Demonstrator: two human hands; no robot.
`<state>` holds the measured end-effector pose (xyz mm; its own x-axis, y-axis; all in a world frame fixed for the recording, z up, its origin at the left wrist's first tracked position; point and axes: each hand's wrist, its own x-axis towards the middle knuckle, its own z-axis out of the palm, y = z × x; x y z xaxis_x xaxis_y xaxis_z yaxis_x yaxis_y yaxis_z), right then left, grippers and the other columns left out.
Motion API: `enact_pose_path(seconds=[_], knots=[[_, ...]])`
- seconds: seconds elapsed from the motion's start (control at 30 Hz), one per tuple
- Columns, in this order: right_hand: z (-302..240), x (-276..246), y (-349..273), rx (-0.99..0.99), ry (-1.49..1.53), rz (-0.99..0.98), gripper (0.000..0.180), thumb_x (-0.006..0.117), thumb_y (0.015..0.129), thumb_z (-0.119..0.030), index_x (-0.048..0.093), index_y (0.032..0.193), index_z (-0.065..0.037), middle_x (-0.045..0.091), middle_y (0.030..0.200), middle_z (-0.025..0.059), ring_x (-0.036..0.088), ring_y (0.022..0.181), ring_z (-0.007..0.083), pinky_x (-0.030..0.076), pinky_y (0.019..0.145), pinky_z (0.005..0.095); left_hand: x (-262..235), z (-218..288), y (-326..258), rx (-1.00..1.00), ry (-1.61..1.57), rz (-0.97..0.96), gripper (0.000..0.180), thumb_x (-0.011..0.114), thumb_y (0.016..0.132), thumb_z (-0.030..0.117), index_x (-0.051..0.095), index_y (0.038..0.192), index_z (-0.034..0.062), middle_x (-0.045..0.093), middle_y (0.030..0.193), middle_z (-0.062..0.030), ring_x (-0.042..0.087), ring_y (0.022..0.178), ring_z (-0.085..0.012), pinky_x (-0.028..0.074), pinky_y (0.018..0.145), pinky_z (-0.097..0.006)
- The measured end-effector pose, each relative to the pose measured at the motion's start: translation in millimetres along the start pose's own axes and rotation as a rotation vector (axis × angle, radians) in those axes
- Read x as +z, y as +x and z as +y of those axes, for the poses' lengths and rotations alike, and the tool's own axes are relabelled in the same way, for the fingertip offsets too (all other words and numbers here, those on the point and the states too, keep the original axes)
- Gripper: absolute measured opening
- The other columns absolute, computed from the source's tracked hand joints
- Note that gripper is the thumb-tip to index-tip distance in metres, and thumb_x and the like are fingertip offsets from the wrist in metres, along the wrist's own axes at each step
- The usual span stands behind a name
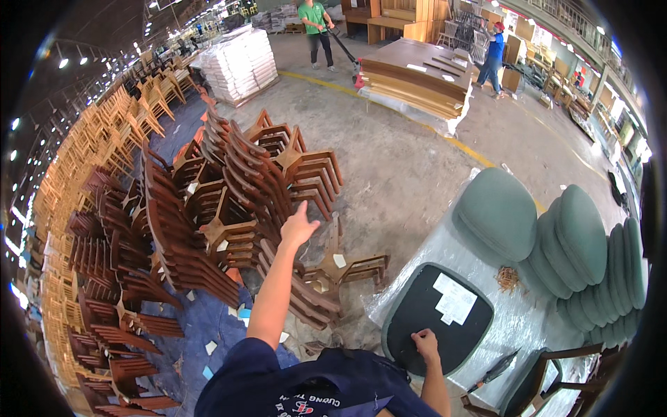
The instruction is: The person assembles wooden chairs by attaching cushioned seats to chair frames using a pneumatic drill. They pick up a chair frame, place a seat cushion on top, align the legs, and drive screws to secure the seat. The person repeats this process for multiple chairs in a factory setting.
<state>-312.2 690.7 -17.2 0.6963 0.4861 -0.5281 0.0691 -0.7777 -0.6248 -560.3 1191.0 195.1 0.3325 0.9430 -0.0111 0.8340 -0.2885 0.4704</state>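
Observation:
My left arm reaches forward over stacked brown wooden chair frames (253, 174). My left hand (300, 226) is held out with finger and thumb apart and nothing in it. Just below it stands a lower stack of chair frames (337, 264), with a white paper tag on top. To the right, a seat cushion (403, 333) lies underside up, its black base showing and a white label sheet (455, 299) on it. Over its near part is my right hand (425, 342), fingers curled together; whatever they may hold is too small to make out.
Green seat cushions (500, 208) stand in piles on plastic sheeting (445, 240) at right, beside a small heap of screws (511, 279) and a power driver (495, 372). Ahead, a person in green (315, 17) pulls a pallet jack near stacked boards (417, 73); another person (495, 59) walks behind.

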Motion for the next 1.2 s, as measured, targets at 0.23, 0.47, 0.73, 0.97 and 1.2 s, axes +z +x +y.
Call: enact_pose_path(seconds=[0.23, 0.47, 0.73, 0.97, 1.2], knots=[[10, 16, -26, -0.107, 0.407, 0.089, 0.024, 0.078, 0.089, -0.019, 0.074, 0.104, 0.0, 0.072, 0.087, 0.0053, 0.067, 0.077, 0.0149, 0.054, 0.072, 0.0308, 117, -171, -147, -0.422, -0.045, 0.523, 0.049, 0.067, 0.099, 0.034, 0.061, 0.138, 0.0035, 0.06, 0.132, -0.0302, 0.06, 0.119, -0.0491, 0.046, 0.103, -0.059], [0, 3, 4, -0.114, -0.053, -0.026, 0.03, 0.084, 0.078, -0.029, 0.078, 0.095, -0.005, 0.078, 0.091, 0.0164, 0.076, 0.084, 0.0268, 0.059, 0.081, 0.0391, 192, -189, -196, -0.657, -0.188, 0.127, 0.054, 0.06, 0.103, 0.046, 0.066, 0.125, -0.0025, 0.069, 0.124, -0.0295, 0.067, 0.114, -0.0498, 0.054, 0.097, -0.056], [-6, -25, 42, -0.085, -0.168, -0.124, 0.032, 0.083, 0.08, -0.034, 0.077, 0.094, -0.006, 0.078, 0.094, 0.017, 0.075, 0.092, 0.0341, 0.058, 0.088, 0.043, 195, -163, -201, -0.703, -0.197, 0.08, 0.071, 0.072, 0.09, 0.053, 0.055, 0.131, -0.0025, 0.07, 0.121, -0.0328, 0.069, 0.112, -0.0494, 0.055, 0.097, -0.054], [-23, -20, 35, -0.197, -0.297, -0.031, 0.031, 0.085, 0.08, -0.033, 0.073, 0.095, -0.009, 0.077, 0.093, 0.0128, 0.074, 0.094, 0.032, 0.058, 0.087, 0.0427, 193, -178, -208, -0.704, -0.19, 0.02, 0.078, 0.067, 0.091, 0.056, 0.045, 0.139, -0.0008, 0.071, 0.114, -0.0365, 0.068, 0.113, -0.053, 0.053, 0.1, -0.057], [-9, -15, 45, -0.188, -0.309, 0.008, 0.032, 0.084, 0.078, -0.035, 0.073, 0.096, -0.011, 0.075, 0.095, 0.0144, 0.071, 0.099, 0.0341, 0.057, 0.09, 0.0447, 189, -172, -214, -0.655, -0.235, 0.168, 0.06, 0.056, 0.102, 0.055, 0.064, 0.12, -0.0011, 0.073, 0.103, -0.0334, 0.069, 0.105, -0.0541, 0.053, 0.093, -0.059]])
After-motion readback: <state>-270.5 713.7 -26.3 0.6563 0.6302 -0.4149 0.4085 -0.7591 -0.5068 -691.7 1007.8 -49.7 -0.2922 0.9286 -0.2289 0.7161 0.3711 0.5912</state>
